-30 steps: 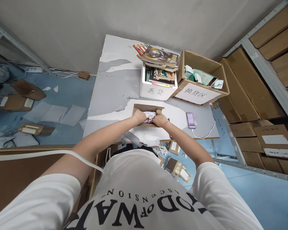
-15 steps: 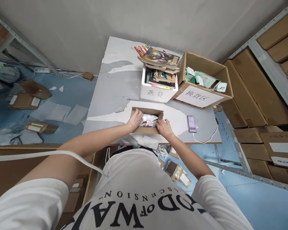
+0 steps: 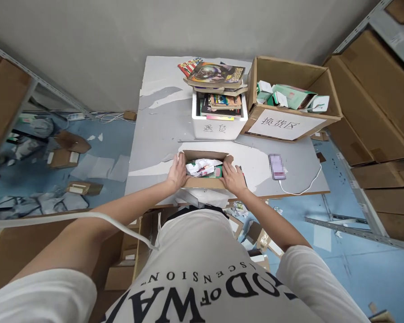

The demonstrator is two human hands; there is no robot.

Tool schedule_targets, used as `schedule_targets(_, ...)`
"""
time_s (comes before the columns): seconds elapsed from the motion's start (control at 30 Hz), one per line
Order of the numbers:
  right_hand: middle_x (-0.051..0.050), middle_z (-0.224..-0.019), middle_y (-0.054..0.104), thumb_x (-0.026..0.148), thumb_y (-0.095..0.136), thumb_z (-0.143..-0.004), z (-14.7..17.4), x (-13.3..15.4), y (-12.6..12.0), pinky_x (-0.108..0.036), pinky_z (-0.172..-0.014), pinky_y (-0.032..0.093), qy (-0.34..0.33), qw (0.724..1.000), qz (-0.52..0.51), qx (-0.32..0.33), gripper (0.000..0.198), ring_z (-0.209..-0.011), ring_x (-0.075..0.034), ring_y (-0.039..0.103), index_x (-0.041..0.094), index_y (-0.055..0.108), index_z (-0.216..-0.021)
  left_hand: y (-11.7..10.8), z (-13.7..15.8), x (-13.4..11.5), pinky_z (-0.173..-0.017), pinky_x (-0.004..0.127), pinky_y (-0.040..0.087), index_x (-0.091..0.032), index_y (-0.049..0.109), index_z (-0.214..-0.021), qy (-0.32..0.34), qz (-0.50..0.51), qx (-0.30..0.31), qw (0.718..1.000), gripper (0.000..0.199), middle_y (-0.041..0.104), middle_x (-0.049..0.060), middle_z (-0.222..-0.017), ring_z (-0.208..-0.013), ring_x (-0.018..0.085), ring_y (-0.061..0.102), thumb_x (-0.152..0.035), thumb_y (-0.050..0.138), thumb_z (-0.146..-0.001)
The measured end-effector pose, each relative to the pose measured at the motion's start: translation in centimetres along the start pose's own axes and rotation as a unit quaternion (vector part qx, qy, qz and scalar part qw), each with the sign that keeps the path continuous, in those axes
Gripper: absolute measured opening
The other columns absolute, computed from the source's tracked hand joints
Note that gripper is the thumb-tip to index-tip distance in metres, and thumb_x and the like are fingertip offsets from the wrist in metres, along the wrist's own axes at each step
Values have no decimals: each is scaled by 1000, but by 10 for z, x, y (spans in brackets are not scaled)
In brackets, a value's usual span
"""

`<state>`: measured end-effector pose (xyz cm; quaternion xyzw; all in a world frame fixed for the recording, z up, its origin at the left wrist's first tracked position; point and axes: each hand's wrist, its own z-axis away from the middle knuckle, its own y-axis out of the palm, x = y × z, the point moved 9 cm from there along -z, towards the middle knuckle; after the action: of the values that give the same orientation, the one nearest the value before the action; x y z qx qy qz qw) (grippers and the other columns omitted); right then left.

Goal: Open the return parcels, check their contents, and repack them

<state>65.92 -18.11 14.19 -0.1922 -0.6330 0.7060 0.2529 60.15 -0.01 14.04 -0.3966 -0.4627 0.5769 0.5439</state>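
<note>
Taking the small open carton (image 3: pixel 205 182) as the dial's centre, it sits at the table's near edge, crumpled white paper (image 3: pixel 204 167) and something green (image 3: pixel 217 171) inside. At its 9 o'clock end the left hand (image 3: pixel 178 171) is half-curled against the wall; at 3 o'clock the right hand (image 3: pixel 234 178) is part open, fingers over that end. Whether either hand pinches the cardboard, I can't tell from this angle.

The white bin (image 3: pixel 202 130), heaped with books (image 3: pixel 218 74), blocks the way just beyond, towards 12 o'clock. Touching it at 2 o'clock, a larger labelled carton (image 3: pixel 286 123) holds green-and-white boxes (image 3: pixel 294 96). A phone (image 3: pixel 276 167), its screen blurred out, lies at 3 o'clock, clear of the right hand, its white cord (image 3: pixel 309 190) looping to the table edge.

Towards 8 o'clock a thick white cable (image 3: pixel 70 217) crosses in front of the left forearm. Loose sheets (image 3: pixel 101 167) cover floor at 9 o'clock; discarded packaging litters it at 5. Stacked cartons (image 3: pixel 380 107) crowd the shelving at 3 o'clock, farther out.
</note>
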Motion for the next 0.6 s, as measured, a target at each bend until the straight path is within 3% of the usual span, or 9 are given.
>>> schedule_targets(0.13, -19, -156, 17, 51, 31, -93, 9, -18, 24, -53, -112, 17, 43, 996, -80, -13, 75, -144, -32, 14, 4, 15, -150, 7, 9, 18, -111, 63, -1, -4, 11, -150, -36, 7, 14, 999, 99, 14, 25, -155, -145, 37, 4, -65, 43, -80)
schedule_targets(0.33, -22, -158, 3, 51, 23, -94, 2, -25, 61, -46, -112, 24, 36, 975, -221, -4, 80, -147, -28, 4, 1, -6, -149, 34, 0, 28, -114, 43, 20, -1, 2, -150, -61, 89, 21, 994, 124, 8, 21, -157, -145, 32, 10, -78, 52, -66)
schedule_targets(0.43, -21, -157, 8, 51, 25, -94, 1, -25, 55, -51, -112, 21, 37, 975, -217, 3, 79, -146, -29, 7, 4, -5, -150, 33, -3, 30, -114, 48, 18, -5, 1, -150, -71, 98, 24, 992, 123, 9, 20, -157, -145, 33, 11, -77, 53, -66)
schedule_targets(0.53, -22, -155, 18, 47, 33, -94, 2, -27, 26, -62, -110, 10, 64, 988, -137, -8, 72, -144, -35, 11, 7, 12, -150, 15, 3, 29, -111, 62, 8, -9, 6, -151, -83, 70, 14, 994, 116, 13, 21, -156, -144, 40, 5, -77, 49, -68)
schedule_targets(0.6, -23, -152, 25, 35, 39, -93, -4, -21, 2, -60, -111, 9, 59, 995, -83, -17, 61, -142, -36, 17, 6, 27, -146, -6, 8, 19, -108, 67, 1, -9, 10, -151, -66, 49, -12, 997, 109, 15, 22, -156, -143, 44, 3, -74, 48, -72)
